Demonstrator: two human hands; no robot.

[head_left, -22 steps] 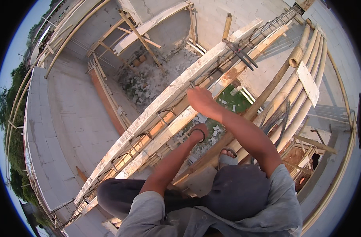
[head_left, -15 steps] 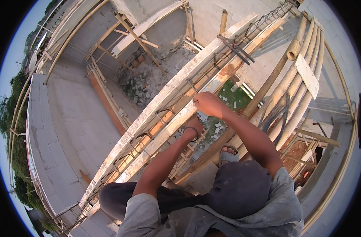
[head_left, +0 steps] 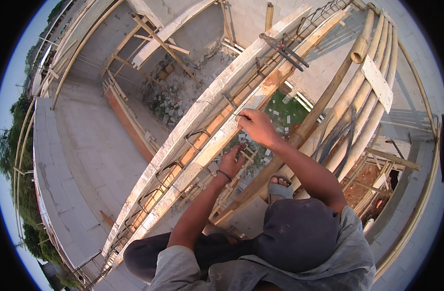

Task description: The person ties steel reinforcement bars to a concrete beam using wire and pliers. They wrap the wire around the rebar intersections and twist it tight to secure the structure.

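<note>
Curling at the plank, the right hand hides whether it holds anything; the left hand, half-open nearby, looks empty.

1. Anything between the right hand's fingertips, at the near plank's near edge, is too small to tell.
2. Whether the left hand, beside that edge, holds something is unclear.
3. The right arm partly hides the bamboo poles.
4. The bottom edge cuts off the shirt.
</note>
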